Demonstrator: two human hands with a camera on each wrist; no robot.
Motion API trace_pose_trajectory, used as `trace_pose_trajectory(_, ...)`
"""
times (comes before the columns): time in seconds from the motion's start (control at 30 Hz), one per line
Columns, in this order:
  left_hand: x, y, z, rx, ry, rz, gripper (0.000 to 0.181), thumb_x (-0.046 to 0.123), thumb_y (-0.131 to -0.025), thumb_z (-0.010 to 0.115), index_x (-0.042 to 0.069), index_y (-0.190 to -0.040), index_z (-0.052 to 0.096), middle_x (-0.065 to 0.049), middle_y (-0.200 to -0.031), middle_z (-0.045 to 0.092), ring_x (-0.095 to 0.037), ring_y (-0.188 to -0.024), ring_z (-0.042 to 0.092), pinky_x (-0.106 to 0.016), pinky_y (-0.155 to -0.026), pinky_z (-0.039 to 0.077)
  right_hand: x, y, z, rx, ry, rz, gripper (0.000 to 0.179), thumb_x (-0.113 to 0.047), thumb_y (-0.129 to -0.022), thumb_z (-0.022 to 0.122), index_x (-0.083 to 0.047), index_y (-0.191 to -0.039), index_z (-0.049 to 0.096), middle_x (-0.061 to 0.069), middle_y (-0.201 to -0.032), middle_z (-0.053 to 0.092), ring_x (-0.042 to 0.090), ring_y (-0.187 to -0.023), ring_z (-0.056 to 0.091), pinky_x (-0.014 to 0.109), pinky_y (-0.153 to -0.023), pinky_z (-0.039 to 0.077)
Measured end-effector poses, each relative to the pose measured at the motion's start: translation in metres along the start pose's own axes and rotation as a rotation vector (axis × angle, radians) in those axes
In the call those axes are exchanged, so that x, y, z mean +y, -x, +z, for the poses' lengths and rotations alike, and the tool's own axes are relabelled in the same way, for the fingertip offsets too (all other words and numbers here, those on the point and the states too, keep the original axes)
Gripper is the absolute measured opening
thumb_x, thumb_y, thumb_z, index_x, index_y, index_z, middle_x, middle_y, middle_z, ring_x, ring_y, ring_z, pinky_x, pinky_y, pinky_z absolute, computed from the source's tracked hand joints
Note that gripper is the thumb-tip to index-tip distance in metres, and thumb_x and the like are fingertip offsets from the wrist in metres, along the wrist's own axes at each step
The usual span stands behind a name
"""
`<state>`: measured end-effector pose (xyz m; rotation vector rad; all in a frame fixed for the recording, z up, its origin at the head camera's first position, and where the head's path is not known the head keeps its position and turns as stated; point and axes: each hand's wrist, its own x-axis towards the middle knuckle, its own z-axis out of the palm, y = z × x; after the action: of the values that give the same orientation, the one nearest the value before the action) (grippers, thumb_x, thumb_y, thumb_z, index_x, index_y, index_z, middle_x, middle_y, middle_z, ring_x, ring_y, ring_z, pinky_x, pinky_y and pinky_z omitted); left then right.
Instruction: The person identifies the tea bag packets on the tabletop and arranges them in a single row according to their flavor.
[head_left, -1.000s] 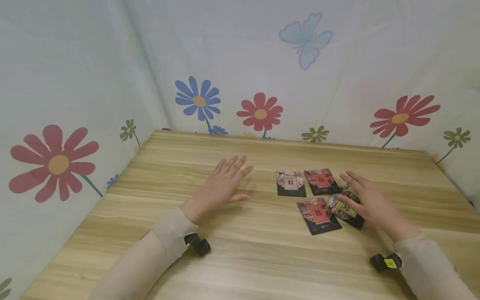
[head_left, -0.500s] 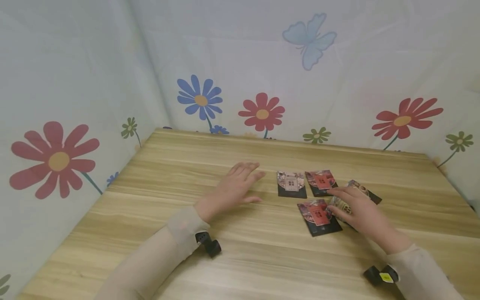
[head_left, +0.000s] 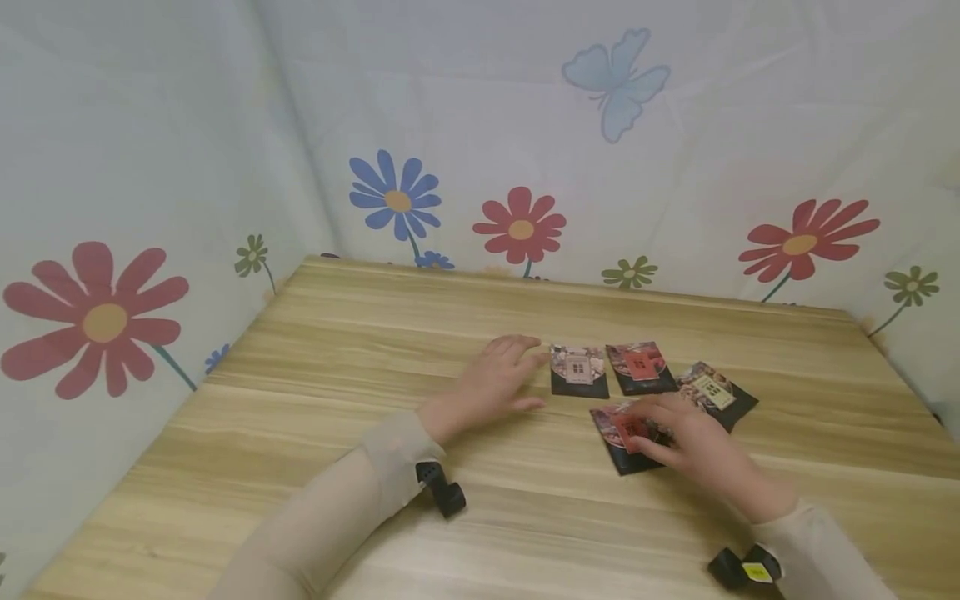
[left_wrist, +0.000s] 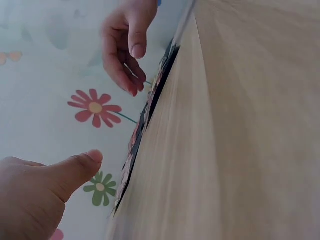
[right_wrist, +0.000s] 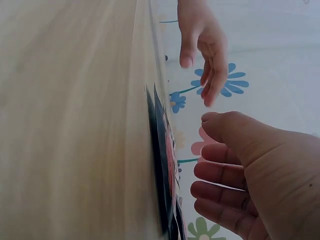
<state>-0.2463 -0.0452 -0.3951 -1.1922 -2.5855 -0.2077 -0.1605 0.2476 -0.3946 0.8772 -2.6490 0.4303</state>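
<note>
Several flat square packets with food photos, coloured labels and dark lower bands lie on the wooden table. My left hand (head_left: 491,385) hovers just left of the pale-pink-labelled packet (head_left: 579,372), its fingers loosely bent and nothing in them. Right of that packet lies a red-labelled packet (head_left: 641,367). My right hand (head_left: 693,442) is over a second red-labelled packet (head_left: 615,433), partly covering it. In the right wrist view its relaxed fingers (right_wrist: 220,195) hang above the packets, which appear edge-on. A cream-labelled packet (head_left: 716,392) shows just behind the right hand.
The wooden table (head_left: 360,333) extends on all sides of the packets. White curtains (head_left: 465,100) printed with flowers and a butterfly rise behind its far edge and along the left. Black wrist cameras (head_left: 442,490) sit under both sleeves.
My left hand has moved right toward the pale-pink-labelled packet. My right hand has shifted left and nearer, over the front red-labelled packet; the cream-labelled packet now shows more fully.
</note>
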Motion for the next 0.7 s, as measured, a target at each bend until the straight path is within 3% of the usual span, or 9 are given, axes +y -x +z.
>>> trace_pose_trajectory(0.13, 0.006, -0.008, 0.004, -0.016, 0.02, -0.011, 0.065, 0.05, -0.086, 0.065, 0.011, -0.137, 0.051, -0.013, -0.143, 0.047, -0.029, -0.134, 0.043, -0.044, -0.118, 0.032, -0.001, 0.0, 0.004, 0.028, 0.009, -0.04, 0.033, -0.022, -0.078, 0.079, -0.013, -0.108, 0.07, 0.005, -0.11, 0.069, 0.021, -0.099, 0.066, 0.042, -0.081, 0.057)
trace_pose_trajectory(0.37, 0.016, -0.022, 0.012, -0.078, 0.057, -0.043, 0.065, 0.05, -0.087, 0.064, 0.013, -0.138, 0.05, -0.011, -0.144, 0.048, -0.026, -0.134, 0.043, -0.04, -0.118, 0.031, -0.003, 0.001, 0.007, 0.028, 0.012, -0.04, 0.038, -0.024, -0.076, 0.08, -0.013, -0.111, 0.069, 0.007, -0.113, 0.068, 0.024, -0.102, 0.066, 0.044, -0.085, 0.056)
trace_pose_trajectory(0.7, 0.023, -0.039, 0.028, -0.104, 0.064, -0.006, 0.059, 0.049, -0.091, 0.06, 0.012, -0.136, 0.052, -0.007, -0.138, 0.053, -0.022, -0.131, 0.047, -0.036, -0.117, 0.033, -0.005, 0.002, 0.009, -0.002, 0.011, -0.049, 0.039, -0.026, -0.077, 0.08, -0.012, -0.113, 0.069, 0.004, -0.112, 0.068, 0.023, -0.104, 0.065, 0.042, -0.086, 0.056)
